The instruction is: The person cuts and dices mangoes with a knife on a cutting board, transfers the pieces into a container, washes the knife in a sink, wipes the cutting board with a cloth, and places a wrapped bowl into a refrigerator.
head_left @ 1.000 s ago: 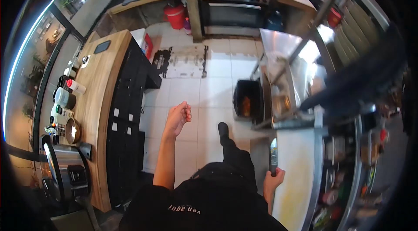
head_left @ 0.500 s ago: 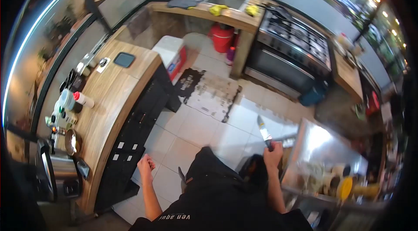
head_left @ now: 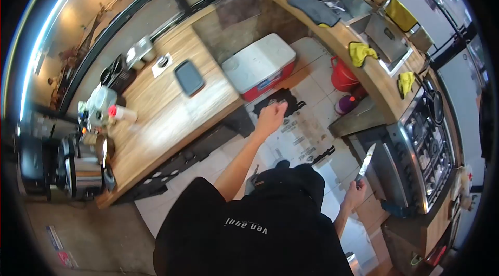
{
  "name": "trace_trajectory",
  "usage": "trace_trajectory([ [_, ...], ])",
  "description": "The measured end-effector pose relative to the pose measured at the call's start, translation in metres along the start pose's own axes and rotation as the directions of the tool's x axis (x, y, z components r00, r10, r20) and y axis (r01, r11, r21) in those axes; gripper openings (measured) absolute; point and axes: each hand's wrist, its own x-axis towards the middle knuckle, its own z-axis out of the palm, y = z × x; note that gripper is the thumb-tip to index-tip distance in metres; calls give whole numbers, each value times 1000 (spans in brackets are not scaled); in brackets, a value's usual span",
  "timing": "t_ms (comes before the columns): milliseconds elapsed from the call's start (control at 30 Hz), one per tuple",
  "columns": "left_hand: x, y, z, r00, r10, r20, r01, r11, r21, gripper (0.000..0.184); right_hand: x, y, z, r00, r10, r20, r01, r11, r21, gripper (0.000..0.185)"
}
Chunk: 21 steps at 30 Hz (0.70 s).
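Observation:
My right hand [head_left: 354,195] is closed round the dark handle of a knife [head_left: 366,162], whose blade points up and away from me, in front of the oven. In front of my body, my left hand [head_left: 272,118] has its fingers curled in above the floor mat [head_left: 304,138]. Whether those fingers hold anything is too small to tell. To the left of that hand is the wooden counter [head_left: 171,104], with a dark rectangular tray [head_left: 189,78] on it.
A white and red cooler [head_left: 260,65] stands beyond the counter. Ahead right are a sink [head_left: 384,42], yellow cloths [head_left: 362,54] and a red bucket [head_left: 343,74]. The stove [head_left: 429,146] is on the right. Bottles and a kettle-like appliance [head_left: 83,167] line the left.
The view has swung left, bringing the counter, cooler and sink closer. My left hand has moved forward over the mat. The knife stays in my right hand.

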Motion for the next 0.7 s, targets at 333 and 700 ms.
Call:
trace_trajectory([
  [333,331,164,204,903,311,296,-331,944,17,47,227,-124,152,957,-242,-159,231,969,-84,30],
  [700,630,305,466,682,-64,729,312,927,-210,63,358,-283,256,976,-126,-177,121,992,-38,30],
])
